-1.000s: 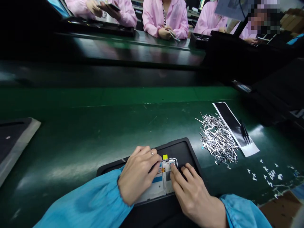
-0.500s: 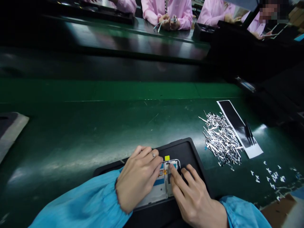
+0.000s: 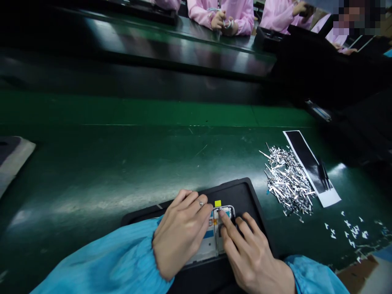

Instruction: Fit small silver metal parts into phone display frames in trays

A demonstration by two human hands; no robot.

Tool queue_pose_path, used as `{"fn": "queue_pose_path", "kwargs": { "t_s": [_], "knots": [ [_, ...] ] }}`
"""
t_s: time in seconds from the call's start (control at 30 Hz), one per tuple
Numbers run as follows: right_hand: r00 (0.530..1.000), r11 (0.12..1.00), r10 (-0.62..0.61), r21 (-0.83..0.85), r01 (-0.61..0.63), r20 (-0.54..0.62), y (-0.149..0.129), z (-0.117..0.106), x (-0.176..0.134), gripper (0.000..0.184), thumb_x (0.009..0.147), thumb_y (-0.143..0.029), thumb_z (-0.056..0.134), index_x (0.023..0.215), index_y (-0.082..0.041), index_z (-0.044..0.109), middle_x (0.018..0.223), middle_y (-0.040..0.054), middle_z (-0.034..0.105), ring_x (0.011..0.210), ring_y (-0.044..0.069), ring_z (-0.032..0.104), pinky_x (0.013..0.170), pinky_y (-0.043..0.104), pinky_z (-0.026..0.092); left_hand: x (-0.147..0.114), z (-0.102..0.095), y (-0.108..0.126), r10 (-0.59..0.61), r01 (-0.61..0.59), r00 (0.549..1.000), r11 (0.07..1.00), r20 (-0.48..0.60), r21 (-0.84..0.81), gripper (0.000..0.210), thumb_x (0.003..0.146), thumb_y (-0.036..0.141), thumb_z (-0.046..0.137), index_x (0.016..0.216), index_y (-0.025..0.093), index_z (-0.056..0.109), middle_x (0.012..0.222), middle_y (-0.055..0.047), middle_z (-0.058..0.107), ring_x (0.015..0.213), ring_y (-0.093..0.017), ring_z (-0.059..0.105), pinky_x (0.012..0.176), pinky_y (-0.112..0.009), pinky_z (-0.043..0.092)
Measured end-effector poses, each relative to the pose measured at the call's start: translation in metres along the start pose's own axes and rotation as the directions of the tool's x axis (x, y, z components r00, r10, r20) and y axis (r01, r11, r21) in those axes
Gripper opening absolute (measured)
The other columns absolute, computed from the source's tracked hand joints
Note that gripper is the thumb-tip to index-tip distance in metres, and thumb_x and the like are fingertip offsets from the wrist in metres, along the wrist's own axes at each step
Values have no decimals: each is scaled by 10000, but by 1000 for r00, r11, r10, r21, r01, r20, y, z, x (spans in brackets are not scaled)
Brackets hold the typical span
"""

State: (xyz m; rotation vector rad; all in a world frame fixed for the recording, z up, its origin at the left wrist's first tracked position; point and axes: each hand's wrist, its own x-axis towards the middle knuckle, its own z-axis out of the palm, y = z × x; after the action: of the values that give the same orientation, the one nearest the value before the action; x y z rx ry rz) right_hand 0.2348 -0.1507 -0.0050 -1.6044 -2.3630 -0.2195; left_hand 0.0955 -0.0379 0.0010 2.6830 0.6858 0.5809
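An opened device frame, silvery with blue patches and an orange strip inside, lies in a black tray. Over its left part rests my left hand, wearing a ring, with fingers bent and held together. Their tips are hidden, so what they grip cannot be made out. My right hand lies across the right side of the frame, fingers apart. Its index fingertip touches the inside near the top edge. A small yellow tab sticks out above that edge.
Right of the tray are a heap of small metallic strips, a black-and-white sheet with dark tweezers on it, and scattered white bits. A pale-edged pad lies far left. Co-workers in pink sit across the bench.
The view has shifted slightly. Both my hands stay at the same places on the frame. Across the bench, a co-worker's hands have moved with a pale cable.
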Motion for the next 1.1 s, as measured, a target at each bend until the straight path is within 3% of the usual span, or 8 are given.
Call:
{"fn": "queue_pose_path", "kwargs": {
  "t_s": [0.23,0.8,1.1],
  "knots": [
    [999,999,36,4,-36,-4,-2,0,1,341,770,-31,305,950,-74,592,1122,134,563,900,227,528,855,418,372,-2,0,2,22,-22,1000,1000,-11,16,291,829,93,320,719,125,587,713,-53,570,681,-174,468,697,-333,354],
    [1000,999,-29,31,29,-9,1,0,-2,337,726,-18,337,953,-31,586,1115,190,552,924,269,540,829,438,422,1,6,0,4,-5,1000,993,-7,-120,273,832,80,325,709,132,563,673,-35,520,641,-159,434,640,-314,347],
    [999,999,-46,20,47,-14,1,-1,-1,338,708,-21,345,939,-31,591,1111,192,553,897,277,554,822,447,426,3,8,0,8,-10,1000,997,-20,-82,281,838,91,313,715,138,561,669,-37,523,635,-159,428,615,-306,339]
  ]
}}
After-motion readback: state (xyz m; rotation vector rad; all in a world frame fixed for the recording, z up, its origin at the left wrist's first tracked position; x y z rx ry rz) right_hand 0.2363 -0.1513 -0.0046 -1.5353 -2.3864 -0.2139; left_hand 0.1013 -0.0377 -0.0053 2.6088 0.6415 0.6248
